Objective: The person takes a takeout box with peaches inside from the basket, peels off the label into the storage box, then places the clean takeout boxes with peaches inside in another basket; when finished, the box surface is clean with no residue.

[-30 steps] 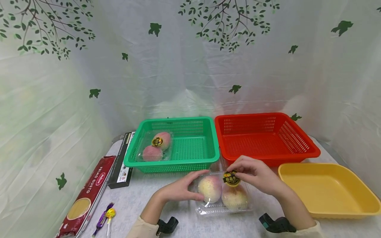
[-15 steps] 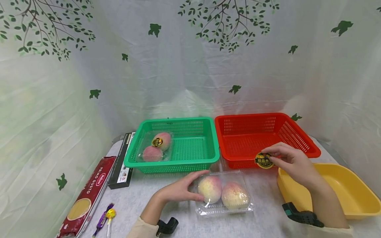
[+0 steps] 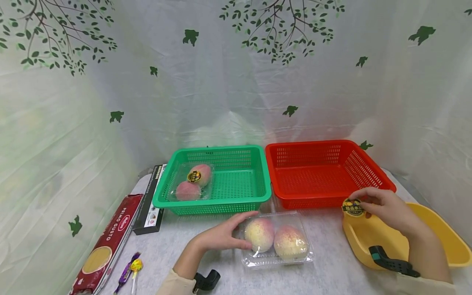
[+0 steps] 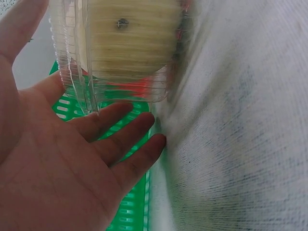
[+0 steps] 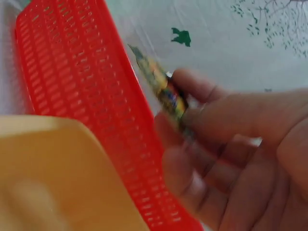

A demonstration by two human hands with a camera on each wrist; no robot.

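Observation:
A clear plastic clamshell box (image 3: 277, 259) with two yellow-pink peaches (image 3: 259, 234) lies on the table in the head view. My left hand (image 3: 223, 235) rests at its left side, thumb over the near part and forefinger by the far corner. In the left wrist view its fingers (image 4: 127, 139) are spread and nearly straight, the lower ones free of the box. My right hand (image 3: 387, 209) pinches a round black-and-gold sticker (image 3: 352, 207) between thumb and fingertips, above the yellow tray (image 3: 380, 237). The right wrist view shows this sticker (image 5: 163, 86) almost edge-on, slightly blurred.
A green basket (image 3: 239, 200) holds another peach box (image 3: 191, 182) with a similar sticker. Right of it stands a red basket (image 3: 324, 200). At left lie a black box (image 3: 151, 205), a red packet (image 3: 107, 246), a purple-wrapped sweet (image 3: 126, 272) and a yellow lollipop (image 3: 136, 265).
The sticker has come off the clamshell box's lid. My right hand has carried it rightward, past the red basket's front, to above the yellow tray. My left hand has stayed put.

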